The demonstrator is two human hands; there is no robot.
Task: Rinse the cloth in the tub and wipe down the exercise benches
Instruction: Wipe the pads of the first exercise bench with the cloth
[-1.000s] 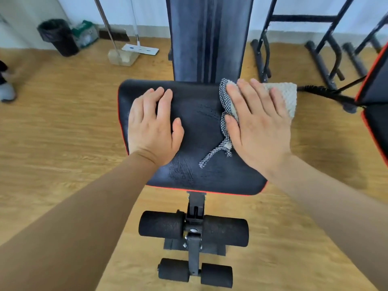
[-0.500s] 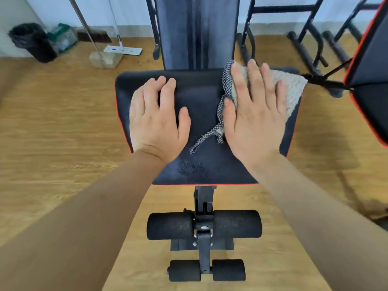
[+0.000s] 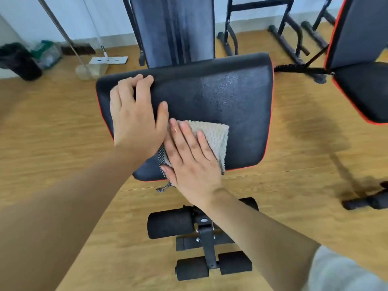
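- Foam rollers (image 3: 170,224) at the foot of the bench sit nearest, with no hand on them; I judge they need a pass later.
- The right hand (image 3: 193,162) lies flat on the cloth (image 3: 214,135), fingers straight, pressing it down rather than gripping it.
- The cloth sits on the near-left part of the seat pad (image 3: 231,97). Its near edge overhangs the front rim and a checked corner dangles below.
- To wipe well, use long overlapping strokes with even palm pressure, and tuck in the loose corner so it does not drag.
- The left hand (image 3: 134,118) rests open on the pad's left side, fingertips at the far edge, holding nothing. It braces the bench, but the patch under it needs wiping too.
- A damp sheen shows on the pad's far right, so the near and left areas probably remain.
- Beyond stands the backrest (image 3: 174,28), and to the right a second bench (image 3: 361,89); both look like later work.
- A pale container (image 3: 92,70) by the wall may be the tub; I cannot tell.
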